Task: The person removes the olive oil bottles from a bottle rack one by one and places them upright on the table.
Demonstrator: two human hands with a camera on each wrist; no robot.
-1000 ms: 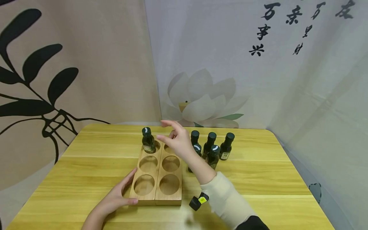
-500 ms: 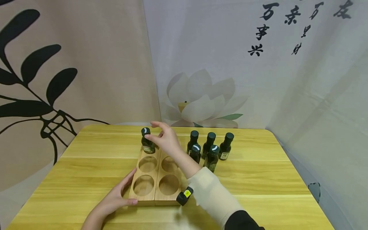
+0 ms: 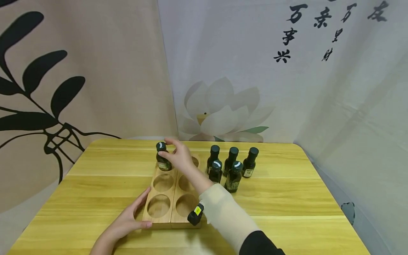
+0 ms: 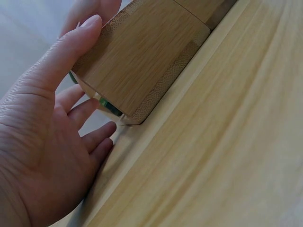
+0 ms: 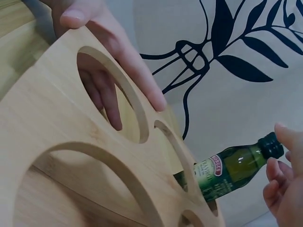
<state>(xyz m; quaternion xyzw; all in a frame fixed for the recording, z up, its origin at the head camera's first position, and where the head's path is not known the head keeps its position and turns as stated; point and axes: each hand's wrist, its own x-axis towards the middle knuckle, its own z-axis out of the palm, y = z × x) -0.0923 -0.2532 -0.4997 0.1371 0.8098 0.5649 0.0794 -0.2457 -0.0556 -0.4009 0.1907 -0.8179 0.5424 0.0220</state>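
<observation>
A small dark green glass bottle (image 3: 163,162) with a black cap stands in the far left hole of a wooden bottle rack (image 3: 172,219). My right hand (image 3: 181,158) pinches this bottle at its cap. The right wrist view gives the bottle (image 5: 232,168) a green label, with thumb and fingertips of the right hand (image 5: 289,184) on either side of the cap. My left hand (image 3: 127,219) holds the near left corner of the rack, thumb at the front and fingers along the left side. In the left wrist view the left hand (image 4: 52,127) has its thumb on the rack's edge.
Several similar capped bottles (image 3: 233,177) stand upright on the wooden table (image 3: 287,198), right of the rack. The rack's other holes that show hold nothing. A printed cloth backdrop (image 3: 111,71) hangs behind the table. A black device (image 3: 195,214) is strapped at the right wrist.
My right hand has moved left from above the rack's far right part to the standing bottle and now pinches its cap. The left hand stays at the rack's corner.
</observation>
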